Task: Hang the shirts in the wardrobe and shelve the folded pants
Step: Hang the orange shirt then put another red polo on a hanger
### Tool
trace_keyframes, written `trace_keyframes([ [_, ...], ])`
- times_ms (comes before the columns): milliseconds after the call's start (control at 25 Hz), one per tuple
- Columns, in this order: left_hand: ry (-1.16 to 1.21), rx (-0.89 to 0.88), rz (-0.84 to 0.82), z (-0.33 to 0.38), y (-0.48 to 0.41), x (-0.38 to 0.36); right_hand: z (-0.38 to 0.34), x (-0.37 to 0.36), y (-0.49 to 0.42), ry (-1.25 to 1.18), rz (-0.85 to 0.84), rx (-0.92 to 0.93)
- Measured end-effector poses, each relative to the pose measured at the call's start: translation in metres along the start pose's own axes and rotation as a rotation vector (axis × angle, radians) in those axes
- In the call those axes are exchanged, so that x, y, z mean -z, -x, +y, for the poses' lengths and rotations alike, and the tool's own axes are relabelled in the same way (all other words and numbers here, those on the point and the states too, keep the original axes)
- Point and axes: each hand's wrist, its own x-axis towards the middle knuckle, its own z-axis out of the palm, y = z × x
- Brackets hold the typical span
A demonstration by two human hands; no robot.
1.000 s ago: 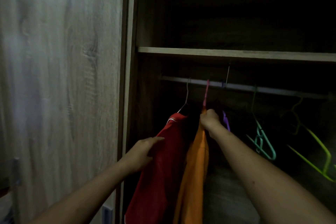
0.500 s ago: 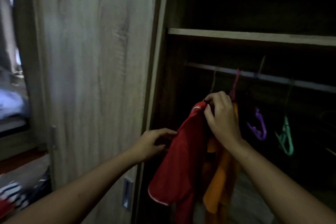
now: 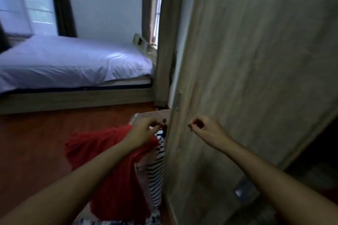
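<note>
A red shirt (image 3: 102, 153) sits bunched low, left of the wardrobe door (image 3: 256, 60). A navy-and-white striped shirt (image 3: 157, 166) hangs just beside it against the door's edge. The left hand (image 3: 146, 129) is above both, fingers curled near a small dark thing. Blur hides whether they grip it. The right hand (image 3: 203, 128) is in front of the door, fingers curled, with nothing seen in them. The door covers most of the wardrobe. A white-sheeted bed (image 3: 73, 60) stands beyond on the reddish floor (image 3: 36, 142).

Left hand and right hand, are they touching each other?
Apart. Head view shows a strip of wardrobe door between the left hand and the right hand.
</note>
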Motion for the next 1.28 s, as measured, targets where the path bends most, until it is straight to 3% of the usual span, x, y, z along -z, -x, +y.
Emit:
trace_keyframes([
  [80,-0.183,0.134,0.092,-0.059,0.013,0.032,-0.013,-0.047,-0.03,-0.078,-0.082,-0.043],
  [240,-0.385,0.369,0.045,-0.163,0.038,0.07,-0.017,-0.141,-0.082,-0.179,-0.189,-0.261],
  [400,-0.407,0.381,-0.026,-0.195,0.056,0.068,-0.016,-0.189,-0.101,-0.364,-0.257,-0.539],
  [520,-0.443,0.392,0.061,-0.196,0.054,0.069,-0.021,-0.199,-0.111,-0.324,-0.194,-0.5],
  [680,-0.379,0.342,0.046,-0.21,0.058,0.08,-0.048,-0.181,-0.106,-0.31,0.09,-0.042],
  [760,-0.31,0.336,0.175,-0.219,0.062,0.089,-0.054,-0.161,-0.088,-0.398,0.135,0.104],
  [840,-0.34,0.425,0.324,-0.23,0.065,0.098,-0.042,-0.145,-0.063,-0.488,0.122,0.021],
  [920,-0.337,0.648,0.318,-0.244,0.066,0.104,-0.017,-0.14,-0.047,-0.493,0.106,-0.12],
  [1040,0.122,0.896,0.201,-0.253,0.062,0.105,0.019,-0.147,-0.047,-0.457,0.152,-0.321],
  [1160,0.337,0.892,0.251,-0.256,0.064,0.113,0.034,-0.155,-0.055,-0.473,0.111,-0.41],
  [1280,0.087,0.744,0.256,-0.236,0.059,0.134,0.036,-0.16,-0.049,-0.451,-0.018,-0.418],
])
